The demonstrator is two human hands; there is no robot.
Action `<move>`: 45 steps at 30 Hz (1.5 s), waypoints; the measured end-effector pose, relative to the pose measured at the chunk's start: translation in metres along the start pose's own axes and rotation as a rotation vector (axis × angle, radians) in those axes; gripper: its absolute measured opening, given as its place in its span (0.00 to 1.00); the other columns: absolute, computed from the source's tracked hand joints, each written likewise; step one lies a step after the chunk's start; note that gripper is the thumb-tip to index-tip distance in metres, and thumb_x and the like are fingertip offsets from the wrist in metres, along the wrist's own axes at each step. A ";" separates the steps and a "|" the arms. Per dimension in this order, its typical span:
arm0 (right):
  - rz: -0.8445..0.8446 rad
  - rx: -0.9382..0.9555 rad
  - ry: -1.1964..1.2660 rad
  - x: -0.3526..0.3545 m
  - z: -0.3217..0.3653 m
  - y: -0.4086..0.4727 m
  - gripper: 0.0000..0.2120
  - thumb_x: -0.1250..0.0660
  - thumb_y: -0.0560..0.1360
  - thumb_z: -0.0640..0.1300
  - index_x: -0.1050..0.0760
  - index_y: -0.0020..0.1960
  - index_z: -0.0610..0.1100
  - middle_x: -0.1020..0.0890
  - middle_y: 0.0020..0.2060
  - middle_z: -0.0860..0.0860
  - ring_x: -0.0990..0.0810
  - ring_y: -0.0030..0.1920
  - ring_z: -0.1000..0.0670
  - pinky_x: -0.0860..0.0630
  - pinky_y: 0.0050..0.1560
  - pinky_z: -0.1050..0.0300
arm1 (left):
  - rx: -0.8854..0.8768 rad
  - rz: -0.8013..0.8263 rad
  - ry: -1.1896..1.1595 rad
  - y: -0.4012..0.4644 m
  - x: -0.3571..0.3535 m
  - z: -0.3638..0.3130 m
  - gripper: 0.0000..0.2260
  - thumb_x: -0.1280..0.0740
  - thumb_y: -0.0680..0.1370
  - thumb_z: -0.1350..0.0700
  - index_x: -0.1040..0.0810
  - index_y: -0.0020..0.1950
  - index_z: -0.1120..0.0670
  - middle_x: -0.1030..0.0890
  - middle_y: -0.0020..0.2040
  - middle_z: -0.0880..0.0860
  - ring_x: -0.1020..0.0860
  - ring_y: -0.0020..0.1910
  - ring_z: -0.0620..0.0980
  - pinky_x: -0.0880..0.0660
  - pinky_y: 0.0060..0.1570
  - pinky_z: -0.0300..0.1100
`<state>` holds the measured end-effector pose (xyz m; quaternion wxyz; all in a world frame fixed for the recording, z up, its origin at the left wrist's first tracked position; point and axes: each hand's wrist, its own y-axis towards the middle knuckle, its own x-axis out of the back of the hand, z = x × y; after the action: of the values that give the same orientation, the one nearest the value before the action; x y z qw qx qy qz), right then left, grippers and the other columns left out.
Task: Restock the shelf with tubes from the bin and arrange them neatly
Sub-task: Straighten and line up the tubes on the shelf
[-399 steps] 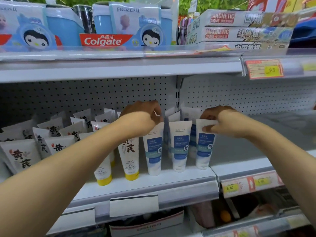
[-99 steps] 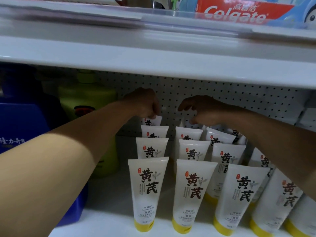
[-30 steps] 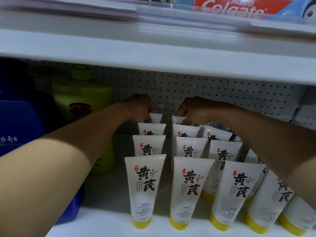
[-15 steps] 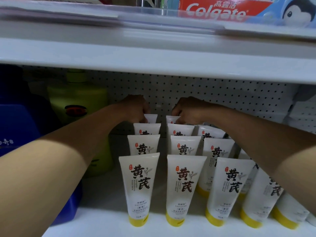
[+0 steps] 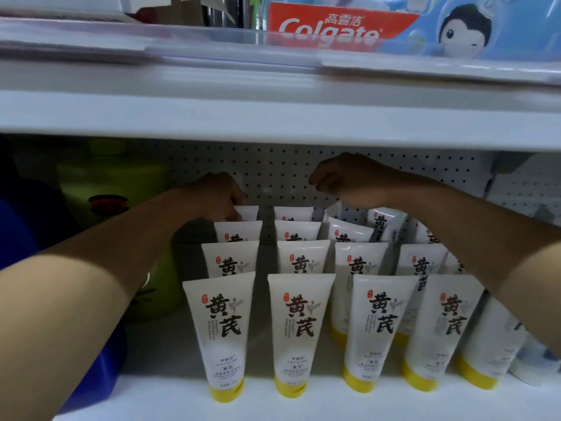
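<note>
From the head camera, white tubes (image 5: 224,329) with yellow caps stand cap-down in rows on the white shelf (image 5: 303,402), each row running back toward the pegboard wall (image 5: 273,174). The left hand (image 5: 217,196) reaches to the back of the leftmost row, its fingers curled down onto the rearmost tube (image 5: 247,212); it seems to pinch the tube's top edge, though the fingertips are hidden behind the knuckles. The right hand (image 5: 349,180) hovers above the back of the third row, fingers loosely curled with nothing between them, just over a tube top (image 5: 334,209) but apart from it. A green bottle (image 5: 112,189) stands in shadow at the left, beside something blue (image 5: 27,226). On the upper shelf (image 5: 273,113) lies a red Colgate box (image 5: 334,25).
</note>
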<state>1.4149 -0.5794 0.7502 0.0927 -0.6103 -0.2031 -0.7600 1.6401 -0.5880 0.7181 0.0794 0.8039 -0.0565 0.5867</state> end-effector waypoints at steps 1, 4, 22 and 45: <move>-0.014 -0.003 -0.005 0.001 -0.004 -0.005 0.16 0.45 0.79 0.37 0.26 0.63 0.45 0.26 0.65 0.47 0.26 0.62 0.47 0.32 0.55 0.63 | 0.003 0.003 0.011 0.000 0.000 0.000 0.15 0.30 0.73 0.59 0.22 0.60 0.57 0.21 0.60 0.55 0.23 0.57 0.52 0.27 0.56 0.42; -0.040 -0.015 0.016 0.006 -0.013 -0.022 0.17 0.45 0.78 0.34 0.26 0.63 0.43 0.25 0.65 0.46 0.27 0.64 0.47 0.33 0.58 0.64 | 0.008 0.027 0.042 -0.001 0.002 -0.002 0.15 0.30 0.74 0.58 0.21 0.60 0.55 0.21 0.59 0.54 0.22 0.53 0.50 0.26 0.52 0.41; 0.149 0.000 -0.251 0.015 -0.070 -0.066 0.10 0.32 0.74 0.44 0.20 0.55 0.46 0.19 0.52 0.54 0.23 0.52 0.53 0.29 0.54 0.61 | -0.459 0.042 0.132 -0.006 -0.012 -0.134 0.13 0.29 0.73 0.57 0.21 0.57 0.53 0.20 0.54 0.48 0.22 0.52 0.45 0.28 0.53 0.35; 0.109 0.067 -0.038 0.010 -0.086 -0.073 0.05 0.33 0.75 0.43 0.20 0.49 0.44 0.19 0.46 0.52 0.23 0.45 0.54 0.30 0.49 0.62 | -0.391 0.119 0.254 0.004 -0.032 -0.147 0.09 0.31 0.74 0.55 0.18 0.51 0.57 0.18 0.46 0.51 0.21 0.43 0.47 0.27 0.43 0.37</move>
<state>1.3075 -0.5490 0.7306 0.1504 -0.6313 -0.1964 -0.7350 1.4928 -0.5636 0.7320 0.2053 0.6882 -0.2058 0.6648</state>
